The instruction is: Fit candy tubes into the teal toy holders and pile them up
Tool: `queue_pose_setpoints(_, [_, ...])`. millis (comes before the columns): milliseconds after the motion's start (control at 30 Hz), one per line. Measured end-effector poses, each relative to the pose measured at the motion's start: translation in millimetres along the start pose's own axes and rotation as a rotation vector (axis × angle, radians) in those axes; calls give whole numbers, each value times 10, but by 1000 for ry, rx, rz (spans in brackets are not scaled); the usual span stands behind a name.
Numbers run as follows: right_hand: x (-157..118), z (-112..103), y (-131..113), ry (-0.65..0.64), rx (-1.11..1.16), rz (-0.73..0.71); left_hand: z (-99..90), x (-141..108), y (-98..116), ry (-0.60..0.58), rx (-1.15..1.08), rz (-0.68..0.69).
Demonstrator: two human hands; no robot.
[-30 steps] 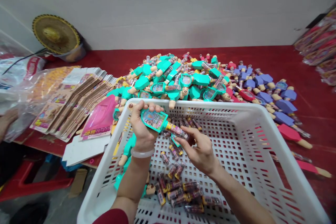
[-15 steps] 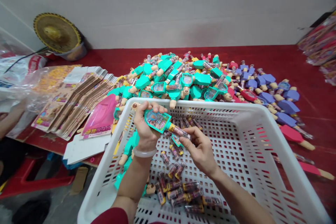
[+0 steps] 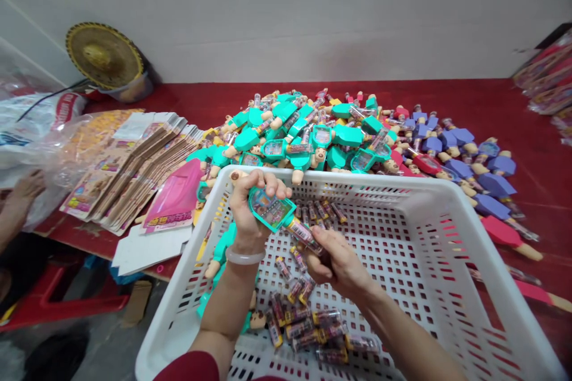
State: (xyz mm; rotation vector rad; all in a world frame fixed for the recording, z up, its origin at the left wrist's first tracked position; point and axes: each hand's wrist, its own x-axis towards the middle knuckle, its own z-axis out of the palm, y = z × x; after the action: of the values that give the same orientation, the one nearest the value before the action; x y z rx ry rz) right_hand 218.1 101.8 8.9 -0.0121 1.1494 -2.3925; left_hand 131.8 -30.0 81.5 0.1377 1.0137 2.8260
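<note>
The left hand (image 3: 250, 214) closes its fingers around a teal plastic toy (image 3: 271, 209), while the right hand (image 3: 339, 265) pinches the end of its clear printed tube (image 3: 304, 236). Both are over a white perforated plastic basket (image 3: 402, 190) holding loose tubes (image 3: 308, 333); beyond lies a heap of teal and purple toys (image 3: 304, 137) on a red table (image 3: 513, 113).
</note>
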Motion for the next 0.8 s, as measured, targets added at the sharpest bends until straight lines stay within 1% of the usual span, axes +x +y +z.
queue_pose_setpoints(67, [17,0,-20,-18,-69,37,-11,6,9,21,7,13])
queue_pose_setpoints(100, [29,-3,-29,19,-154,8,-19,10,6,39,15,26])
queue_pose_setpoints(133, [39,-6,-36,85,-280,-59,-27,14,-2,59,23,39])
queue_pose_setpoints(167, [47,-9,-40,171,-440,-164,-33,17,-13,77,30,51])
queue_pose_setpoints(233, [49,-8,-34,336,-774,-428,-39,18,-43,93,40,59])
queue_pose_setpoints(267, [43,-3,-24,385,-909,-544,-37,15,-58,88,44,55])
queue_pose_setpoints(300, [31,5,-10,411,-1007,-631,-31,10,-70,76,48,47])
queue_pose_setpoints(333, [16,17,7,424,-1060,-685,-23,4,-79,57,51,38])
queue_pose_setpoints(367, [0,32,27,428,-1068,-698,-14,-2,-84,35,56,29])
queue_pose_setpoints(400, [-16,49,47,424,-1036,-673,-6,-9,-86,13,61,15])
queue_pose_setpoints(433, [-27,67,67,408,-955,-618,2,-14,-85,-7,67,-7])
queue_pose_setpoints(500, [-32,95,99,331,-667,-454,9,-20,-77,-38,76,-70])
queue_pose_setpoints(600, [13,94,114,128,-173,-188,3,-21,-58,-59,63,-136])
queue_pose_setpoints(667, [56,66,104,-28,18,-35,-10,-18,-45,-62,44,-129])
queue_pose_setpoints(733, [85,37,84,-130,61,61,-29,-10,-42,-65,28,-125])
queue_pose_setpoints(767, [91,26,73,-127,18,61,-41,-3,-47,-61,25,-126])
queue_pose_setpoints(800, [91,19,62,-76,-73,15,-54,5,-56,-55,30,-128])
